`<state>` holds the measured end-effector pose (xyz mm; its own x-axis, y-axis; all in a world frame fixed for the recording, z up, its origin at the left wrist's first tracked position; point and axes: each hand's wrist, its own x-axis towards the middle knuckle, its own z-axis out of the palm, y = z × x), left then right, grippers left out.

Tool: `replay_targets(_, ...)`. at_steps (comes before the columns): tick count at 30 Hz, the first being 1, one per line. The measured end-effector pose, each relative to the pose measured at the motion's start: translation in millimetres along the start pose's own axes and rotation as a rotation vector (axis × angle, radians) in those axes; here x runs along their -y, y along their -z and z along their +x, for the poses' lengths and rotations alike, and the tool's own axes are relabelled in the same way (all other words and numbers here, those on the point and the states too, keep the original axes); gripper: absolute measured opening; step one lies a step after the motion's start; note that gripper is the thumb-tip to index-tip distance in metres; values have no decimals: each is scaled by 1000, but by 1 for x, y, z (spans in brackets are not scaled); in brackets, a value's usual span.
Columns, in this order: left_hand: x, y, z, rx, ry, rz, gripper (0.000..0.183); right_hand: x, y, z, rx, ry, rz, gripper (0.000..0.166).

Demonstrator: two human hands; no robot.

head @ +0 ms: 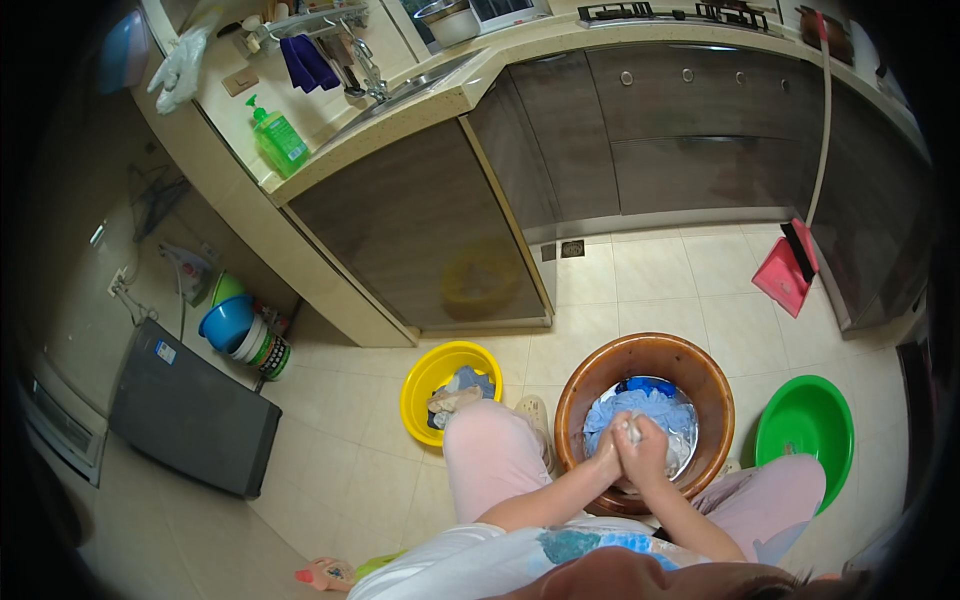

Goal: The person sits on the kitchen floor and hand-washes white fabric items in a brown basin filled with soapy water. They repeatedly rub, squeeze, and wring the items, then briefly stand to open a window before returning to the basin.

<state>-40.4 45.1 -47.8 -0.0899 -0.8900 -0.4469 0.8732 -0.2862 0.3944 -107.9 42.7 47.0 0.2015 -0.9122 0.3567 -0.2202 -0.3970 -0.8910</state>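
Note:
Both my hands are pressed together above a brown tub (pixel 643 352) standing between my knees. My left hand (pixel 611 448) and my right hand (pixel 645 448) close around a small whitish wet cloth (pixel 634 430), of which only a bit shows between the fingers. Below them, light blue cloth (pixel 652 411) and a darker blue piece (pixel 651 386) lie in the silvery bottom of the tub. A yellow basin (pixel 415 375) beside my left knee holds a grey-blue garment (pixel 472 381) and a beige one (pixel 454 401). A green basin (pixel 814 420) stands by my right knee.
A pink dustpan (pixel 784 277) with a long handle leans at the right cabinets. Stacked buckets (pixel 226 324) and a dark grey lidded appliance (pixel 195 409) stand at the left. A green pump bottle (pixel 281 142) is on the counter. A toy-like pink object (pixel 330 574) lies at the lower left.

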Motion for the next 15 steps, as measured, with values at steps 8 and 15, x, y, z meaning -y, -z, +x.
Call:
replay_targets(8,-4,-23,-3,-271,64,56,33,-59,10,14,11,-138,-4,27)
replay_targets(15,-8,-29,-9,-47,-124,510,36,-105,17,27,-217,-268,-21,36)
